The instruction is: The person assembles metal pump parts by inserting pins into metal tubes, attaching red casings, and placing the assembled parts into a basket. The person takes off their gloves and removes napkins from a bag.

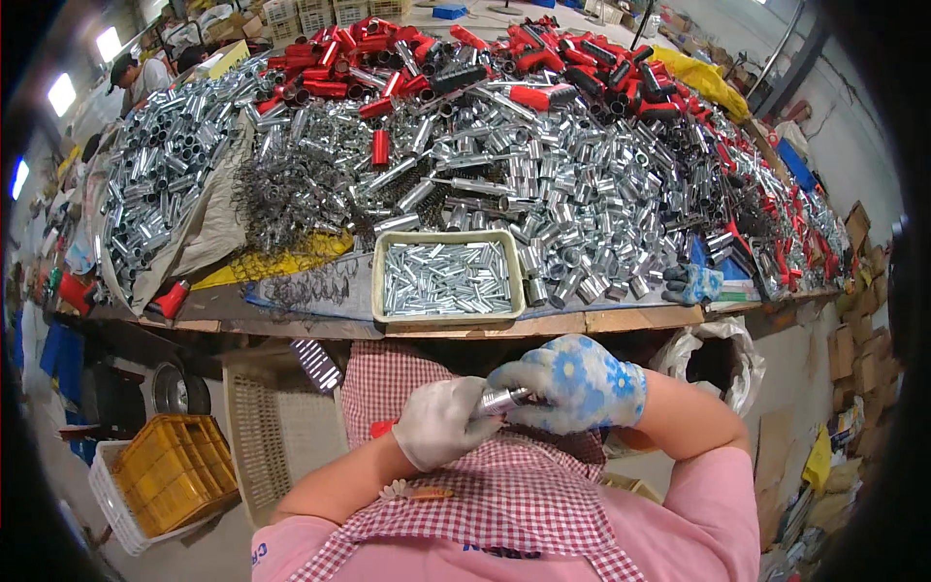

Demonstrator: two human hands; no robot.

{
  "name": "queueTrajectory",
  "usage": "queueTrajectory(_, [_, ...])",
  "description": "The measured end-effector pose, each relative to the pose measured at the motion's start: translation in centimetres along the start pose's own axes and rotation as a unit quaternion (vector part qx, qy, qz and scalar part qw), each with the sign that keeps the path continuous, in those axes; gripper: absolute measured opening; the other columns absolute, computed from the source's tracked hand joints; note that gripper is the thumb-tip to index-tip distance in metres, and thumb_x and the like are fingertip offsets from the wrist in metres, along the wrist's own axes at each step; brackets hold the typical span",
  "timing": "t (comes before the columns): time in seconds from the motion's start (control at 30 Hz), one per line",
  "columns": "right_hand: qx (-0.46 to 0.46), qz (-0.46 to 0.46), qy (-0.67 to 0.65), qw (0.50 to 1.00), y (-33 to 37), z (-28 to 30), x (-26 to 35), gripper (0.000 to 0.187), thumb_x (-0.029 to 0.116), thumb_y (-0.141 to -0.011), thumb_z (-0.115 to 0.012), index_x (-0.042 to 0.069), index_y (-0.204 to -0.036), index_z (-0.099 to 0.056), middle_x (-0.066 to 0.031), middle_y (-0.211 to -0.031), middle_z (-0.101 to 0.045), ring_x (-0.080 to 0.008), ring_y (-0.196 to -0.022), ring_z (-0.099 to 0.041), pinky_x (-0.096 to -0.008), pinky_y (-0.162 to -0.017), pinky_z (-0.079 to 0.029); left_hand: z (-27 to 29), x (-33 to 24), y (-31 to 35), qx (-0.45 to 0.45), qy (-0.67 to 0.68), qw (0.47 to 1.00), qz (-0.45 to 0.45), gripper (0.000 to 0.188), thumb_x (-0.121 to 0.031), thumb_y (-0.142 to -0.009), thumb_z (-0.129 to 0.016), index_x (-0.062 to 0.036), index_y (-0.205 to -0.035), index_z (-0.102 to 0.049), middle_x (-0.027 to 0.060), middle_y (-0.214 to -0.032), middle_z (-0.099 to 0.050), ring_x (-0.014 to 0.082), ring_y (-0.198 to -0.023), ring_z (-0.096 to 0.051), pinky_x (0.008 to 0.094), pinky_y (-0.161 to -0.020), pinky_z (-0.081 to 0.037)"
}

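Both gloved hands meet in front of my apron. My left hand [441, 424], in a plain white glove, closes round a short shiny metal tube [500, 401]. My right hand [577, 385], in a white glove with blue flowers, grips the tube's other end; a small dark part shows between its fingers. A bit of something red [382, 428] sticks out beside my left hand, and I cannot tell whether it belongs to the held piece. Just ahead, at the table edge, stands a cream tray [376, 281] of small metal pins [446, 277].
Loose metal tubes [601, 194] heap across the table, with tangled springs [291, 194] at left and red handles [339, 58] at the back. A patterned glove [693, 284] lies at right. Below left are a beige basket [236, 407] and yellow crate [179, 475]. A person [144, 78] is far left.
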State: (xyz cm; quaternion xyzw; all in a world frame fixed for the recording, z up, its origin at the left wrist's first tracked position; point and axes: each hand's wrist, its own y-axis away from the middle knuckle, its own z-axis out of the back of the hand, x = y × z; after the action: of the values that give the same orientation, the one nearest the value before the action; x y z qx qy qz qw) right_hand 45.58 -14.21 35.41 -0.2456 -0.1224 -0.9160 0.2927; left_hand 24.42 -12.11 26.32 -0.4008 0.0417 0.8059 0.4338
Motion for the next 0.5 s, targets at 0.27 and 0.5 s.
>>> queueTrajectory(0.27, [-0.100, -0.027, -0.217, 0.971, -0.8, -3.0, -1.9, 0.071, 0.033, -0.076, -0.076, -0.002, -0.131, -0.049, -0.0207, -0.105, -0.065, -0.0347, -0.094, -0.065, -0.0402, -0.082, -0.052, 2.0, 0.7, 0.4, -0.245, 0.069, 0.957, 0.137, 0.018, -0.012, -0.081, -0.066, -0.0039, -0.095, -0.058, 0.0078, -0.074, -0.060, 0.0210, -0.062, -0.059, 0.0345, -0.058, -0.050])
queueTrajectory(0.5, [0.036, -0.086, -0.093, 0.991, 4.1, -8.1, -4.4, 0.072, 0.030, -0.071, -0.077, 0.003, -0.132, -0.050, -0.0127, -0.093, -0.066, -0.0290, -0.087, -0.066, -0.0415, -0.077, -0.053, 0.2, 4.1, 2.0, -0.280, 0.661, 0.609, 0.338, 0.020, -0.023, -0.096, -0.055, -0.0035, -0.102, -0.056, 0.0083, -0.095, -0.065, 0.0198, -0.082, -0.065, 0.0359, -0.077, -0.055])
